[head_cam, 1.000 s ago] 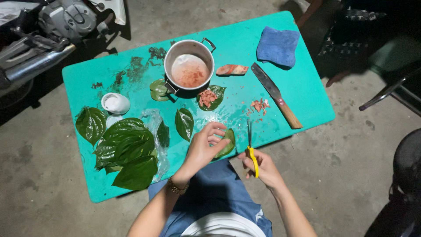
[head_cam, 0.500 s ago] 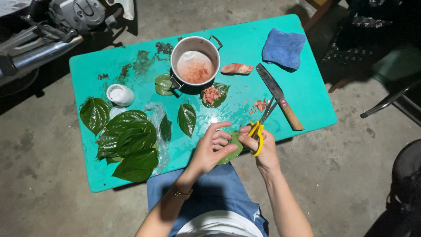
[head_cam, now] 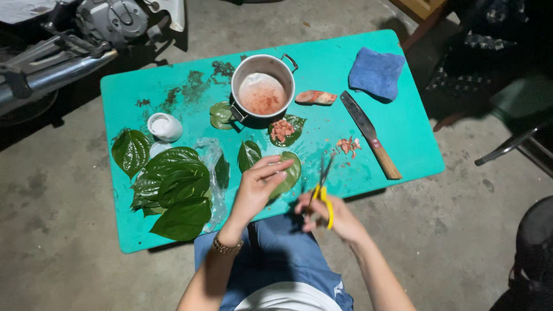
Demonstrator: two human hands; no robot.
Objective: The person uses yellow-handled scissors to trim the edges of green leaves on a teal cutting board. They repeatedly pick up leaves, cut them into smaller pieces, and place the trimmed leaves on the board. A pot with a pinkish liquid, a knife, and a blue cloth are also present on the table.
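Pinching a green leaf (head_cam: 288,174) – left hand (head_cam: 255,190); right hand (head_cam: 334,216) grips yellow-handled scissors (head_cam: 321,187).

Table (head_cam: 403,115): smooth teal plastic, slightly glossy, stained at far left. Pot (head_cam: 263,86): dull metal. Knife (head_cam: 370,134): dark metal blade, wooden handle. Scissors (head_cam: 321,187): metal blades, yellow plastic grips. Cloth (head_cam: 377,73): soft blue fabric. Leaves (head_cam: 173,184): glossy green. Floor (head_cam: 69,242): rough concrete.
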